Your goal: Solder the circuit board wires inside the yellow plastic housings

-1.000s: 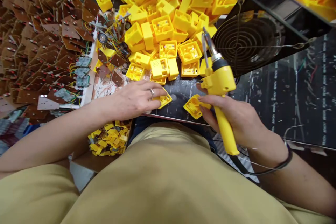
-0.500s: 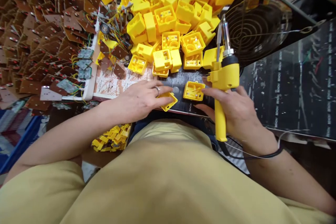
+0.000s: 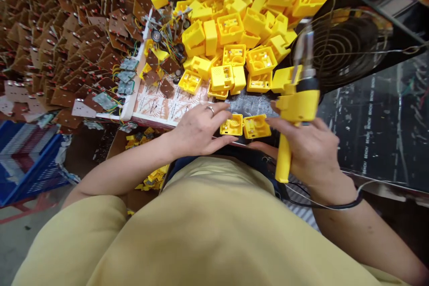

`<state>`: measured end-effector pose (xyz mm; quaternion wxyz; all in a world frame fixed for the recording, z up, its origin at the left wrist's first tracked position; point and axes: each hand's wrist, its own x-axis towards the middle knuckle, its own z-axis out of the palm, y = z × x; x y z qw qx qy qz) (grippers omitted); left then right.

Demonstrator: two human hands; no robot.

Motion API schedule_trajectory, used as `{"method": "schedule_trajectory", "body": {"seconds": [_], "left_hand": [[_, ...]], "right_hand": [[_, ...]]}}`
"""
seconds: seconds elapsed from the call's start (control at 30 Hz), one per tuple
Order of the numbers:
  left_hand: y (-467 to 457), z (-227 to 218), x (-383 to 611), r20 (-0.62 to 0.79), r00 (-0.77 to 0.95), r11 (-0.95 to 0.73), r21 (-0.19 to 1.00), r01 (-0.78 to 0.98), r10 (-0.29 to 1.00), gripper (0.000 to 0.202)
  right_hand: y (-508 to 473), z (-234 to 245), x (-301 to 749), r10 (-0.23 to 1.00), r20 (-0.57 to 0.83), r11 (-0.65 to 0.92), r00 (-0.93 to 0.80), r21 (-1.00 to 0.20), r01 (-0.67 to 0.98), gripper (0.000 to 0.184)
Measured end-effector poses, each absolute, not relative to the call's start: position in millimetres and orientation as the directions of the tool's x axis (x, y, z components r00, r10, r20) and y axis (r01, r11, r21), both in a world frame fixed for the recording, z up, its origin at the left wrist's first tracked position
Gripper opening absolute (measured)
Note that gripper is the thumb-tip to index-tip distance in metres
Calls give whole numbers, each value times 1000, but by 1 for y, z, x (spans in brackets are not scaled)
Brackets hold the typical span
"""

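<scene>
My left hand (image 3: 201, 129) pinches a small yellow plastic lid piece (image 3: 232, 125) at the near edge of the black mat (image 3: 368, 134). Touching it on the right lies an open yellow box half (image 3: 256, 126), steadied by the fingertips of my right hand (image 3: 308, 147). That same hand is wrapped round the handle of a yellow soldering iron (image 3: 295, 111), whose metal tip points up and away from me. A ring shows on my left hand and a black band on my right wrist.
A big heap of yellow plastic housings (image 3: 241, 18) fills the back. Brown circuit boards (image 3: 67, 44) cover the left. A black wire-guarded fan (image 3: 345, 40) stands at the right. A blue crate (image 3: 27, 161) sits low left, and a box of small yellow parts (image 3: 147, 178) is under the table edge.
My left hand brought the yellow lid piece rightward up against the open box half. The right hand, with the soldering iron, shifted slightly right and its tip now stands more upright.
</scene>
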<state>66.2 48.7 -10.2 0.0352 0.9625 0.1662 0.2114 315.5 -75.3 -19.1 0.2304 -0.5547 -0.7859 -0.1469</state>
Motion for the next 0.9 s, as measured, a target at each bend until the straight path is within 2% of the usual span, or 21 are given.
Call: {"method": "schedule_trajectory", "body": {"seconds": [0.1,0.17,0.23,0.37,0.5,0.57,0.63,0.7,0.73,0.77,0.83,0.9], "left_hand": [[70,-5,67,347,830,-883,-10,469,437,37],[84,1,70,269,824,-829,-129,544,499,25],[94,6,75,198,827,-813,-168,558,527,19],[102,12,82,113,843,-836,-119,536,525,19],[108,14,88,53,864,-856,-119,503,501,17],[115,20,88,69,841,-843,-17,538,536,16],[121,29,83,94,823,-824,167,541,560,19],[119,35,73,109,840,-822,304,481,532,21],[114,35,67,114,861,-839,322,440,495,21],[105,33,60,122,886,-866,304,396,448,19],[84,23,49,177,922,-931,191,310,344,16],[63,9,43,258,919,-954,106,280,298,17]], "right_hand": [[-71,-14,319,818,508,374,-270,-113,921,59],[-60,-16,315,792,506,481,-340,-175,859,56],[-45,-22,307,737,516,599,-437,-198,776,46],[-29,-34,292,684,553,666,-476,-207,716,28],[-33,-39,294,732,597,548,-327,-232,804,37],[-36,-40,297,739,612,511,-283,-234,827,40],[-37,-42,299,740,615,501,-270,-237,832,41],[-36,-44,299,750,607,497,-262,-256,829,44],[-37,-44,299,755,601,500,-262,-269,823,46],[-37,-45,299,760,591,509,-271,-282,813,47],[-38,-44,299,769,562,535,-305,-305,788,45],[-39,-43,300,771,535,554,-346,-297,778,40]]}}
